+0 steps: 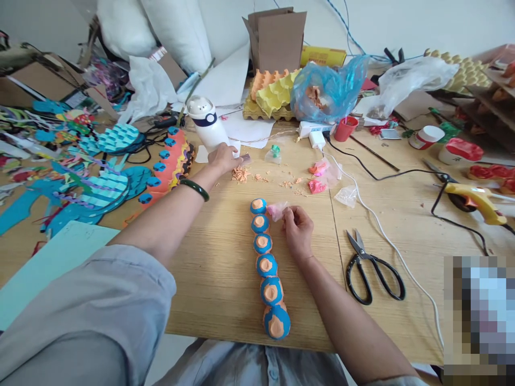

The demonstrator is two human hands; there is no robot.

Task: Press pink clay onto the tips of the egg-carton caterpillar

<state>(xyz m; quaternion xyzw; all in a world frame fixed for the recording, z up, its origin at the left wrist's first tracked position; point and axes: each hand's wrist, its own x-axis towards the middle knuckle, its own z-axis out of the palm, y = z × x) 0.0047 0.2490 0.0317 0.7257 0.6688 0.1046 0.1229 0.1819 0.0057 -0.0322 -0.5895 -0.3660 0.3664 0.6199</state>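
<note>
My left hand (222, 159) reaches past the white bottle, its fingers closed at the edge of a small packet of dull purple material (245, 158). Just beside that packet lies a pile of orange shreds (240, 174). In my right hand (298, 231), a small clear plastic bag with something pink inside (277, 210) is pinched between thumb and fingers. This bag hangs close to the far end of a row of egg-carton cups (266, 265), painted blue with orange dabs on top. The row runs lengthwise toward me, nearly to the table's front edge.
Black-handled scissors (361, 260) lie open at the right, near a white cable (380, 220) and a yellow glue gun (477, 201). Pink lumps (317, 186) and a green lump (275, 151) sit farther back. Blue paper crafts (102, 190) crowd the left; a blue plastic bag (328, 91) stands behind.
</note>
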